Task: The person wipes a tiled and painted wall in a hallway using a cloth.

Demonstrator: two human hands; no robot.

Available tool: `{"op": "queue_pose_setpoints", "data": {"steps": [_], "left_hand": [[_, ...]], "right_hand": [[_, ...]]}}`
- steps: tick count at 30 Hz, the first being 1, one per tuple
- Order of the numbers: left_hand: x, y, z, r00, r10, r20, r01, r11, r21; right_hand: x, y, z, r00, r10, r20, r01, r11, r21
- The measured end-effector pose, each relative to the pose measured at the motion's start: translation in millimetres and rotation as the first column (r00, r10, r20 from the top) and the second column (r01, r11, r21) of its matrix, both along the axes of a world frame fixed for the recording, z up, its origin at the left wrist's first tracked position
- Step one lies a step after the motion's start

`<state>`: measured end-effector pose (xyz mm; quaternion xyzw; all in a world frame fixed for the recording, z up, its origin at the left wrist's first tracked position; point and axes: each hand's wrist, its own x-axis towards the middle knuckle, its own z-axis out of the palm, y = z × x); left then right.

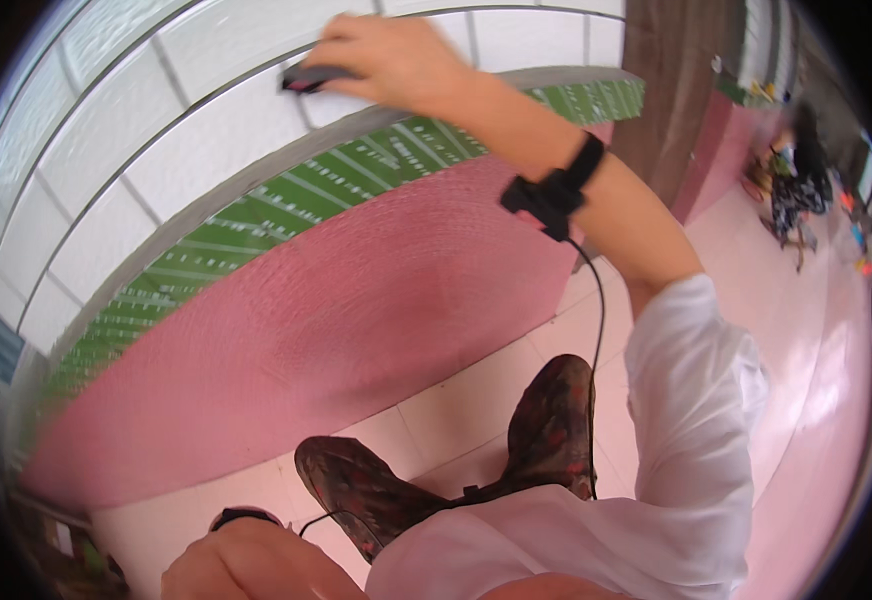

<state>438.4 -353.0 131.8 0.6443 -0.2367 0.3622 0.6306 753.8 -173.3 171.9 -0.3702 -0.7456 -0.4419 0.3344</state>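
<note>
My right hand [387, 64] is raised at the top, closed around a small dark object [320, 77] with a pinkish part; blur hides what it is. The object is at white panels [211, 127] divided by dark lines; whether it touches them I cannot tell. A black strap with a small device [548, 195] is on my right wrist, and a cable hangs from it. At the bottom left is my left forearm [263, 562] with a dark band [245, 516] near the wrist; my left hand itself is out of view.
Below the panels run a grey ledge [218, 180], a green band with white marks [316, 187] and a pink wall [376, 300]. A brown post [661, 112] stands to the right. Farther right, a person [803, 172] is among assorted items. Pale floor tiles [443, 382] lie below.
</note>
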Motion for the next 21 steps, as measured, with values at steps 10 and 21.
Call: {"op": "queue_pose_setpoints", "data": {"steps": [10,21], "left_hand": [[29,15,7,0.964,0.213,-0.160,-0.189,0.970,0.151],[47,236,-47,0.081,0.563,0.822,-0.213,-0.796,0.566]], "right_hand": [[106,-16,5,0.996,-0.055,0.069,0.063,0.992,-0.111],[325,-75,-9,0.748,-0.659,-0.077,0.656,0.752,-0.063]]}}
